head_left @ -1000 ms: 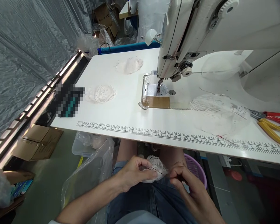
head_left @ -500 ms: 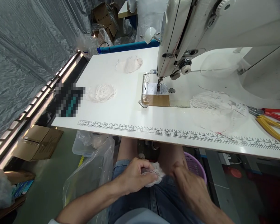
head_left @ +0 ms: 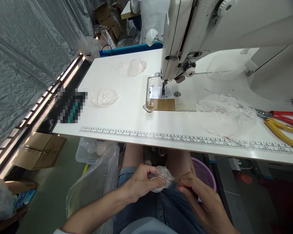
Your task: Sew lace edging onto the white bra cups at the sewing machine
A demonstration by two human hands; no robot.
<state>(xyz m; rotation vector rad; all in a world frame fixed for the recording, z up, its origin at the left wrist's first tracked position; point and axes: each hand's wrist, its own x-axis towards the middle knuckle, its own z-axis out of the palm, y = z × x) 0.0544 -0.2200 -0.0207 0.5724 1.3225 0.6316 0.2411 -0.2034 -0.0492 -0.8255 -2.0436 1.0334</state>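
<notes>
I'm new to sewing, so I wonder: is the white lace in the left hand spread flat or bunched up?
Bunched up: the white lace forms a small crumpled bundle, pinched in the left hand.

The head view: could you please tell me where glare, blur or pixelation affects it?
Head view: a bright glare spot near the front edge of the white table; a pixelated patch at its left end; the right hand seems slightly blurred.
</notes>
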